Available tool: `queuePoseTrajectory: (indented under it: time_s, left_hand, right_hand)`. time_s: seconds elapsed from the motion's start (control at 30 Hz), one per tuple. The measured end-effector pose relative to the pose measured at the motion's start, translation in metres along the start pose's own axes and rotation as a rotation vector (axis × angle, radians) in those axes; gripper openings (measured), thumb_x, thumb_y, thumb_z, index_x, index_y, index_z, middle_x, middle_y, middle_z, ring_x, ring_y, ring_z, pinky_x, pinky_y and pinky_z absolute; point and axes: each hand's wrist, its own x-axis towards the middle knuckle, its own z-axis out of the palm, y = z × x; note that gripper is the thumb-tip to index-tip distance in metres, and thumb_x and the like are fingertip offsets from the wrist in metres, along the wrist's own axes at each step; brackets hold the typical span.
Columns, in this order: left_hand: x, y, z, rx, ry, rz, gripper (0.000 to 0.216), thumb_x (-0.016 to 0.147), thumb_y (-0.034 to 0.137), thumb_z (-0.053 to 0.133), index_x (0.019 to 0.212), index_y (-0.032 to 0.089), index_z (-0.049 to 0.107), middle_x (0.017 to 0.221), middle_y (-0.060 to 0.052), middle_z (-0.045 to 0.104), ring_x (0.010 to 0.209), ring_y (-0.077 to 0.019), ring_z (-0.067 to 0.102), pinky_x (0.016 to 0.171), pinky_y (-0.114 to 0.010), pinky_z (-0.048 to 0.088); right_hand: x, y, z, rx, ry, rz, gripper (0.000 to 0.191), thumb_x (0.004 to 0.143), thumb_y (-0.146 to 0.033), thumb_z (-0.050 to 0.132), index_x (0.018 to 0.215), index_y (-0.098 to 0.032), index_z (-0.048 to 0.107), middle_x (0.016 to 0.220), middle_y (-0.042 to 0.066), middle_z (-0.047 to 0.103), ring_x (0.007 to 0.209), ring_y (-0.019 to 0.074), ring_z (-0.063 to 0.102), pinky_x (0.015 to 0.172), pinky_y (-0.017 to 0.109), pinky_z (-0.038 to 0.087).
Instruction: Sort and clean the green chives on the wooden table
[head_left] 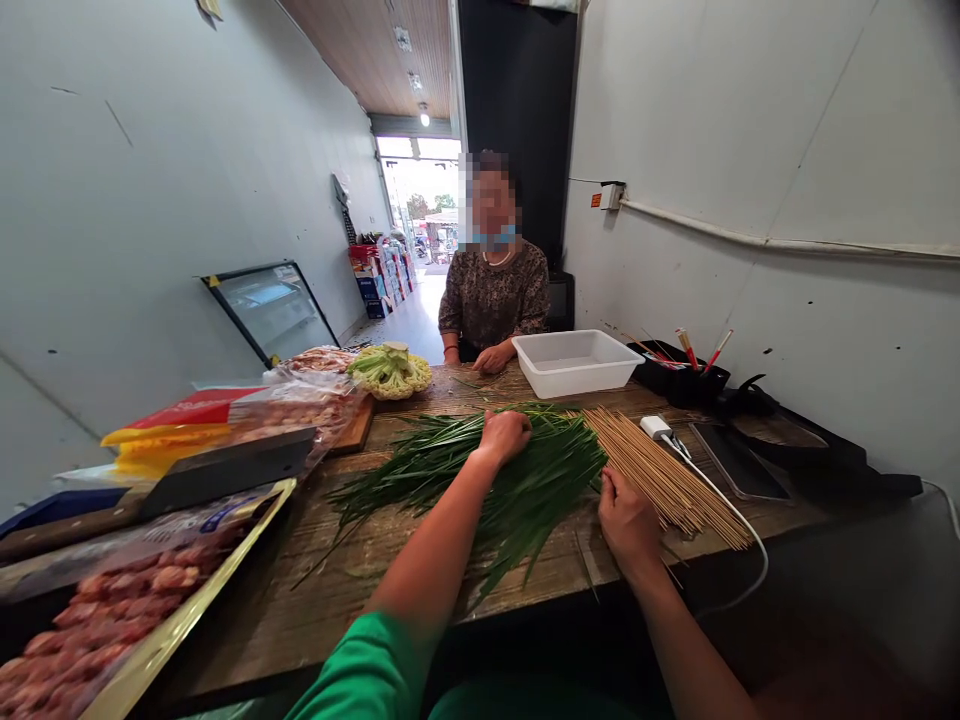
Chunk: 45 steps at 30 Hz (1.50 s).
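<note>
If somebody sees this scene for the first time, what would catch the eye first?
First, the big pile of green leaves spread over the middle of the wooden table, with the left hand curled on top. Just right of it lies a bundle of thin wooden skewers, with the right hand at its near edge. Across the table a person sits beside a white tub, and a tray of raw meat fills the lower left corner.

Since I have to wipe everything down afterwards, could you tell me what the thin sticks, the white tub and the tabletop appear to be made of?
The thin sticks look like bamboo or wood: pale tan, matte, slender. The white tub is likely plastic: smooth, slightly glossy, moulded rim. The tabletop seems wood or a wood-look surface: brown, grain lines, dull finish.
</note>
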Motion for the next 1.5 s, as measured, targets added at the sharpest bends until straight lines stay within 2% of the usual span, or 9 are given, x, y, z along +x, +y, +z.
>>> queuePoseTrajectory:
  time_s: [0.1,0.27,0.43,0.53,0.7,0.87,1.0,1.23,1.5]
  left_hand:
    - [0.003,0.002,0.000,-0.228,0.043,-0.013,0.027,0.076,0.019,0.052,0.094,0.020,0.072,0.094,-0.006,0.072,0.089,-0.0199,0.063,0.087,-0.031,0.044]
    - [0.006,0.009,0.004,-0.607,-0.030,-0.019,0.041,0.076,0.012,0.045,0.112,0.011,0.064,0.086,-0.004,0.073,0.066,-0.0122,0.063,0.072,-0.023,0.050]
    - [0.004,0.019,0.004,-0.670,0.043,-0.006,0.032,0.080,0.020,0.047,0.102,0.013,0.070,0.083,-0.003,0.073,0.079,-0.0136,0.063,0.081,-0.024,0.048]
    - [0.002,0.025,0.006,-0.728,0.042,-0.026,0.029,0.079,0.026,0.053,0.097,0.011,0.071,0.082,-0.005,0.073,0.076,-0.0144,0.063,0.077,-0.024,0.048]
    - [0.003,0.030,0.011,-0.890,0.036,-0.086,0.028,0.072,0.022,0.063,0.097,0.011,0.071,0.086,-0.005,0.073,0.074,-0.0131,0.063,0.073,-0.023,0.048]
    - [0.006,0.029,0.014,-0.846,0.101,-0.070,0.029,0.077,0.019,0.054,0.099,0.011,0.070,0.078,-0.003,0.071,0.067,-0.0108,0.059,0.068,-0.022,0.047]
    - [0.006,0.031,0.014,-0.799,0.088,-0.072,0.033,0.078,0.020,0.051,0.104,0.011,0.068,0.076,-0.002,0.070,0.059,-0.0096,0.055,0.060,-0.021,0.044]
    - [0.001,0.039,0.007,-0.787,0.105,-0.053,0.028,0.076,0.021,0.055,0.095,0.010,0.072,0.083,-0.005,0.072,0.073,-0.0130,0.060,0.071,-0.023,0.045]
    - [-0.001,0.041,0.005,-0.775,0.102,-0.056,0.029,0.075,0.022,0.054,0.096,0.011,0.072,0.069,-0.002,0.068,0.061,-0.0105,0.054,0.062,-0.021,0.043]
  right_hand:
    - [0.000,0.000,0.000,0.019,0.003,-0.008,0.036,0.089,-0.028,0.034,0.100,-0.016,0.066,0.092,0.010,0.071,0.077,0.0179,0.065,0.068,0.026,0.042]
    - [0.001,-0.001,-0.002,0.036,-0.004,-0.021,0.037,0.090,-0.029,0.033,0.100,-0.014,0.066,0.092,0.011,0.071,0.080,0.0187,0.065,0.069,0.027,0.042]
    - [0.001,-0.002,-0.003,0.055,0.014,-0.037,0.037,0.090,-0.029,0.033,0.099,-0.014,0.066,0.091,0.011,0.071,0.078,0.0181,0.064,0.069,0.026,0.042]
    - [0.000,-0.003,-0.003,0.053,0.027,-0.038,0.038,0.090,-0.028,0.032,0.099,-0.014,0.066,0.089,0.011,0.071,0.077,0.0181,0.064,0.068,0.026,0.042]
    - [0.000,-0.002,-0.002,0.063,0.021,-0.035,0.038,0.090,-0.029,0.032,0.100,-0.014,0.066,0.091,0.012,0.071,0.078,0.0186,0.064,0.069,0.027,0.043]
    - [0.000,-0.001,-0.002,0.062,0.022,-0.043,0.039,0.090,-0.030,0.031,0.100,-0.015,0.066,0.089,0.011,0.071,0.077,0.0184,0.064,0.068,0.027,0.042]
    - [0.001,-0.001,-0.002,0.057,0.022,-0.043,0.039,0.090,-0.030,0.031,0.099,-0.015,0.066,0.088,0.011,0.071,0.076,0.0183,0.064,0.069,0.027,0.042]
    - [0.001,-0.002,-0.003,0.048,0.006,-0.037,0.039,0.090,-0.030,0.032,0.099,-0.014,0.066,0.089,0.012,0.071,0.077,0.0194,0.064,0.068,0.027,0.042]
    - [0.000,-0.003,-0.004,0.061,0.014,-0.041,0.038,0.090,-0.029,0.032,0.098,-0.015,0.066,0.088,0.011,0.071,0.077,0.0185,0.064,0.067,0.027,0.042]
